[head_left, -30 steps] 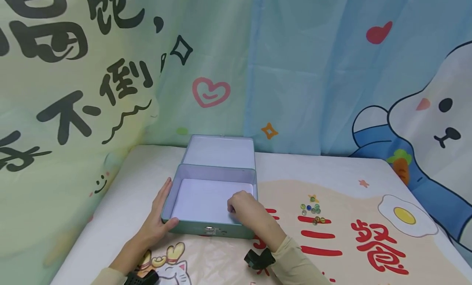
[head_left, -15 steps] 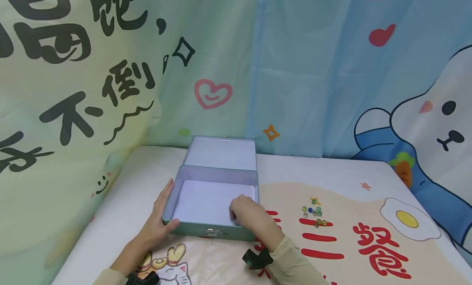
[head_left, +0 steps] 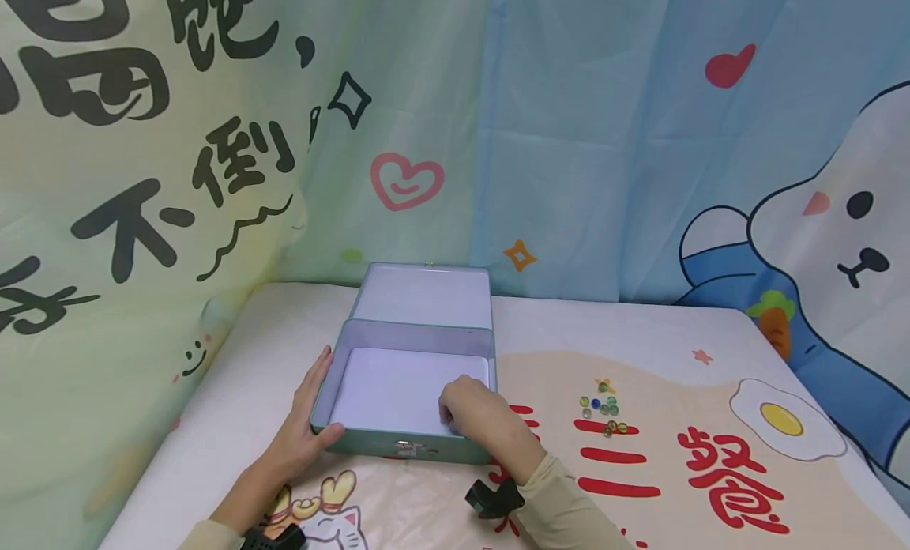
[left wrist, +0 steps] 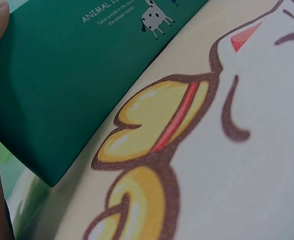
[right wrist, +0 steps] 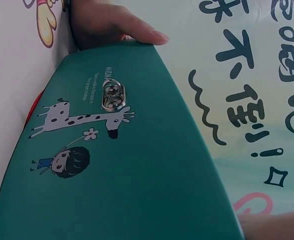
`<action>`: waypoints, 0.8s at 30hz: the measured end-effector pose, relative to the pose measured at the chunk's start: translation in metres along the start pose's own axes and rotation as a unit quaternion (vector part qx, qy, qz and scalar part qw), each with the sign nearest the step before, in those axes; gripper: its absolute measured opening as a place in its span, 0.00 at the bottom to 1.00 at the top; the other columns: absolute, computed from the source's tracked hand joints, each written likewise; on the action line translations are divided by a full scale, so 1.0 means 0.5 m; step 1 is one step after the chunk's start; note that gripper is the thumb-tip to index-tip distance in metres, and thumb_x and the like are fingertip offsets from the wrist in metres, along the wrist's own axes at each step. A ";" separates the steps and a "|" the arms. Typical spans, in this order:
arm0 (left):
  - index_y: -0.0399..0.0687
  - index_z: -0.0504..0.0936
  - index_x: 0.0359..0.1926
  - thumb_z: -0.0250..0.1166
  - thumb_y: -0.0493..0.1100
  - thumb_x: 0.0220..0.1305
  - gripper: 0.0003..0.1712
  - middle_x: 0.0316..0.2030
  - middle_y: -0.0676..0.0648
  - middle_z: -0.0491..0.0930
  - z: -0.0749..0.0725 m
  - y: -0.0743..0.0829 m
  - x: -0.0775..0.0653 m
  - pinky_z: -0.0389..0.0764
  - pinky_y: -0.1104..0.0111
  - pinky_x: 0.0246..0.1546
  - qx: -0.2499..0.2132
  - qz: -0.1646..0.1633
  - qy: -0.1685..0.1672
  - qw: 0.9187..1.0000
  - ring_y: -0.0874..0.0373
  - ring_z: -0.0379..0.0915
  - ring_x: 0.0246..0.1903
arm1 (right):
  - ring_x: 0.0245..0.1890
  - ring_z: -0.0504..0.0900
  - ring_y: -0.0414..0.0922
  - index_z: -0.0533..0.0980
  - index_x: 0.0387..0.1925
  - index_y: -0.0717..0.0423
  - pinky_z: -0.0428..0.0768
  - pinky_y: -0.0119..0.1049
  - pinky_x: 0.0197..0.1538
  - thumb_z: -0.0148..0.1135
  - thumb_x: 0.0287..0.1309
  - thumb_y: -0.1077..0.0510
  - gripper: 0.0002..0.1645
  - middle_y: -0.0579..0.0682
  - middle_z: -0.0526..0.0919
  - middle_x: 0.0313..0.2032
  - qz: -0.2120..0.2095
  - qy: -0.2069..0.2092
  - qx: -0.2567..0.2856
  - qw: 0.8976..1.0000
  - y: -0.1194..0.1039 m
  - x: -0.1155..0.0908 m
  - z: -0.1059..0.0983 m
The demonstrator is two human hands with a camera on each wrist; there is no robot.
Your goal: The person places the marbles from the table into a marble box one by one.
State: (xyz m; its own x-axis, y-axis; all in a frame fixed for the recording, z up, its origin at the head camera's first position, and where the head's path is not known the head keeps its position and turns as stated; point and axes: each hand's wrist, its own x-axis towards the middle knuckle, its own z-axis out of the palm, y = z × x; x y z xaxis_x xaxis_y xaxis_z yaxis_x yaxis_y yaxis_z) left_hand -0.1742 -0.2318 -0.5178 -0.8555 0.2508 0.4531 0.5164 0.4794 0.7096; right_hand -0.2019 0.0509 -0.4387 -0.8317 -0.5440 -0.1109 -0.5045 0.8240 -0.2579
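A green tin box (head_left: 370,442) stands on the table with its hinged lid (head_left: 423,295) tipped back, showing a pale inside. My left hand (head_left: 302,423) rests on the box's front left corner, its fingers straight along the side and the thumb at the front rim. Over the right front rim reaches my right hand (head_left: 478,412), its fingers bent down into the box. The fingertips are hidden, so I cannot tell whether they hold anything. In the right wrist view, a metal clasp (right wrist: 114,97) and a printed giraffe (right wrist: 82,115) show on the front wall.
Several small glass marbles (head_left: 596,401) lie in a loose group on the printed tablecloth (head_left: 540,321), right of the box. A printed fabric curtain (head_left: 569,139) hangs behind the table. Dark wrist bands (head_left: 494,499) sit at both wrists.
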 end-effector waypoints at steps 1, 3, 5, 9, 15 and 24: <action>0.50 0.44 0.75 0.59 0.65 0.58 0.53 0.75 0.44 0.39 0.000 0.000 0.000 0.44 0.27 0.57 0.000 0.000 0.000 1.000 0.62 0.32 0.73 | 0.26 0.71 0.39 0.83 0.26 0.53 0.76 0.31 0.32 0.68 0.49 0.65 0.04 0.44 0.79 0.24 -0.001 0.000 0.000 1.000 0.001 0.001 0.001; 0.50 0.44 0.75 0.59 0.65 0.58 0.54 0.75 0.44 0.39 0.000 0.001 0.001 0.45 0.27 0.57 0.001 -0.002 -0.001 1.000 0.63 0.32 0.73 | 0.27 0.72 0.39 0.84 0.26 0.53 0.77 0.31 0.33 0.68 0.49 0.64 0.03 0.44 0.80 0.24 -0.001 0.002 0.000 1.000 0.001 0.001 0.002; 0.49 0.44 0.75 0.59 0.65 0.58 0.54 0.75 0.43 0.39 0.000 0.002 0.001 0.44 0.27 0.57 0.000 0.000 -0.001 1.000 0.63 0.32 0.73 | 0.28 0.73 0.39 0.84 0.28 0.53 0.79 0.32 0.35 0.69 0.50 0.64 0.03 0.45 0.81 0.26 -0.003 0.005 -0.005 1.000 0.002 0.002 0.002; 0.48 0.44 0.75 0.58 0.65 0.58 0.53 0.75 0.43 0.39 -0.001 0.003 0.001 0.44 0.27 0.57 0.000 0.001 0.000 1.000 0.62 0.32 0.73 | 0.33 0.79 0.41 0.86 0.33 0.55 0.81 0.36 0.44 0.69 0.51 0.62 0.05 0.47 0.86 0.32 -0.008 0.014 -0.011 1.000 0.002 0.002 0.004; 0.51 0.43 0.75 0.59 0.64 0.58 0.53 0.75 0.46 0.39 -0.002 0.007 0.000 0.45 0.28 0.57 -0.002 -0.005 -0.003 1.000 0.63 0.32 0.73 | 0.40 0.84 0.43 0.86 0.36 0.56 0.81 0.36 0.47 0.67 0.53 0.60 0.08 0.48 0.88 0.36 -0.031 0.044 -0.016 0.998 0.005 0.004 0.006; 0.50 0.44 0.75 0.60 0.62 0.57 0.53 0.75 0.45 0.40 -0.002 0.008 0.001 0.45 0.29 0.57 -0.008 -0.002 -0.001 1.000 0.63 0.33 0.73 | 0.40 0.83 0.42 0.85 0.41 0.54 0.81 0.34 0.46 0.65 0.57 0.52 0.13 0.47 0.85 0.37 -0.058 0.102 0.020 0.993 0.006 0.002 0.000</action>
State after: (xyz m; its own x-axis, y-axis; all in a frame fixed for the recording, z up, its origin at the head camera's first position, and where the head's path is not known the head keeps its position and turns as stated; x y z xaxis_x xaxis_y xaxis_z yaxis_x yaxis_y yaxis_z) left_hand -0.1727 -0.2304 -0.5142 -0.8572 0.2509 0.4497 0.5142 0.4659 0.7201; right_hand -0.2042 0.0527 -0.4395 -0.8003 -0.5881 0.1171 -0.5934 0.7488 -0.2952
